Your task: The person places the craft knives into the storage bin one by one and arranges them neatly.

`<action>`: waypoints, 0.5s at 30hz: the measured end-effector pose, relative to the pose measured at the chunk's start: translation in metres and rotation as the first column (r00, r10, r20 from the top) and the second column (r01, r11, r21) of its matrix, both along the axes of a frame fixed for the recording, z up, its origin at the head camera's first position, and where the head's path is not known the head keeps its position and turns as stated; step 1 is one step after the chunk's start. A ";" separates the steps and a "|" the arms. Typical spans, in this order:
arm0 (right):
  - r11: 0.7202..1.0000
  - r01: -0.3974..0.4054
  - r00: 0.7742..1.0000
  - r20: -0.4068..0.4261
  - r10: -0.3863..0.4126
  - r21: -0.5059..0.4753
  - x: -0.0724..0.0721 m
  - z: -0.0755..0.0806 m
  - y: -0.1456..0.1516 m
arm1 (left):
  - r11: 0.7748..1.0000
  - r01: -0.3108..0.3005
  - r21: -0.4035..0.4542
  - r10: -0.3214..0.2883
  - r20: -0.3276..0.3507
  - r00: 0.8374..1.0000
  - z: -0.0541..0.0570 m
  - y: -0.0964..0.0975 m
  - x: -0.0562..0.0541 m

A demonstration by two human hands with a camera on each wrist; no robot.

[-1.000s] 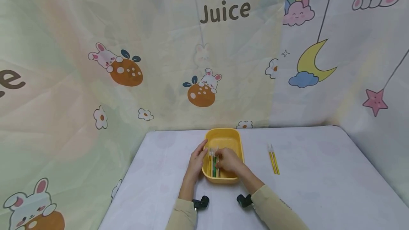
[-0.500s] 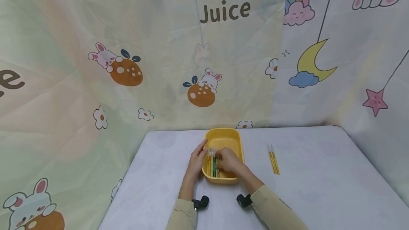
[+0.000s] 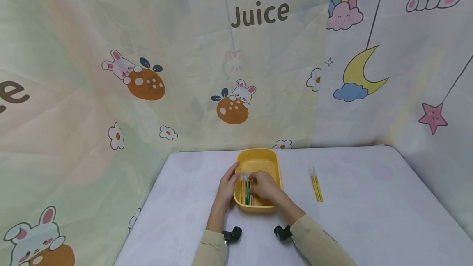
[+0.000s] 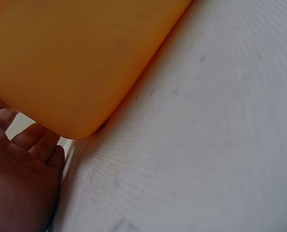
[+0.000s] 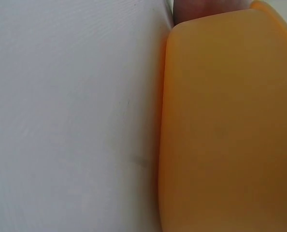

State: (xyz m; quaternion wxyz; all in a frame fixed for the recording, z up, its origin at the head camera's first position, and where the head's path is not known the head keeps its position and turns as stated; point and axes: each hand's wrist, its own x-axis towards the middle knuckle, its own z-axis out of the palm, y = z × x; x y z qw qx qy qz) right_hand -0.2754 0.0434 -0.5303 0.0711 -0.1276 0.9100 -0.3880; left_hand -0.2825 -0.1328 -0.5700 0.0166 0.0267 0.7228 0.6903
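Note:
A yellow rectangular tray stands near the back of the white table. Inside it, along the left side, several slim pen-like sticks lie side by side, yellow and green with pale ends. My left hand holds the tray's left rim, thumb at the edge; the left wrist view shows its fingers beside the outer wall. My right hand reaches over the right rim, its curled thumb and fingers pinching a stick at the right of the row. That stick is partly hidden.
Two yellow pen-like sticks with whitish ends lie on the table right of the tray. A patterned cloth hangs behind the table's back edge. Black wrist cameras sit on both wrists.

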 end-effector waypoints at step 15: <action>0.972 0.192 0.968 -0.134 -0.210 -0.135 0.006 0.014 -0.001 | 1.000 -0.002 -0.006 0.002 0.004 1.000 0.000 -0.001 -0.001</action>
